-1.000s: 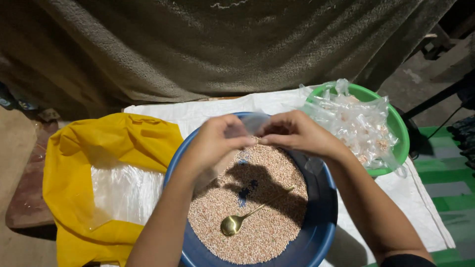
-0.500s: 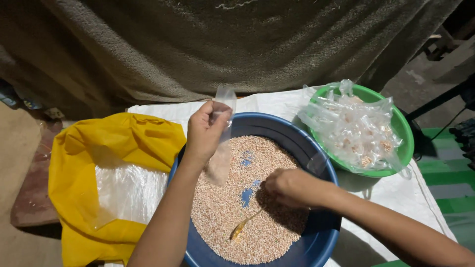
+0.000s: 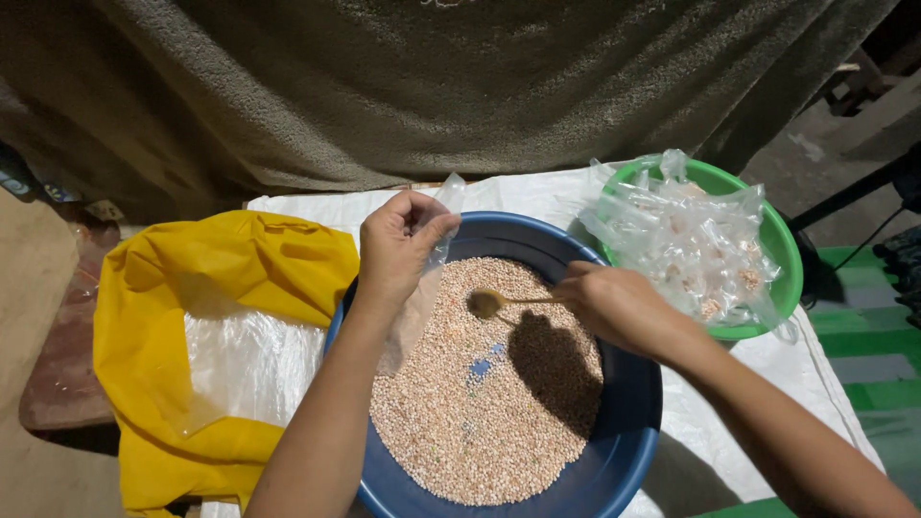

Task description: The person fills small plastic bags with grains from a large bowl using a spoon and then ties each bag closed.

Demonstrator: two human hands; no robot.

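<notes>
A blue basin (image 3: 628, 436) full of small pale grains (image 3: 484, 403) sits in the middle of the head view. My left hand (image 3: 398, 245) pinches a small clear plastic bag (image 3: 427, 278) by its top, and the bag hangs down over the grains. My right hand (image 3: 619, 307) grips the handle of a small golden spoon (image 3: 489, 303). The spoon's bowl is lifted above the grains, just right of the bag.
A green bowl (image 3: 777, 240) at the right holds several filled clear bags (image 3: 686, 245). A yellow plastic bag (image 3: 153, 317) with clear sheets inside lies at the left. White woven sacking (image 3: 317, 206) covers the table. A grey-brown cloth (image 3: 432, 86) hangs behind.
My right hand let go of the bag, dropped to the spoon lying in the grains, and lifted it towards the bag. My left hand kept hold of the bag.
</notes>
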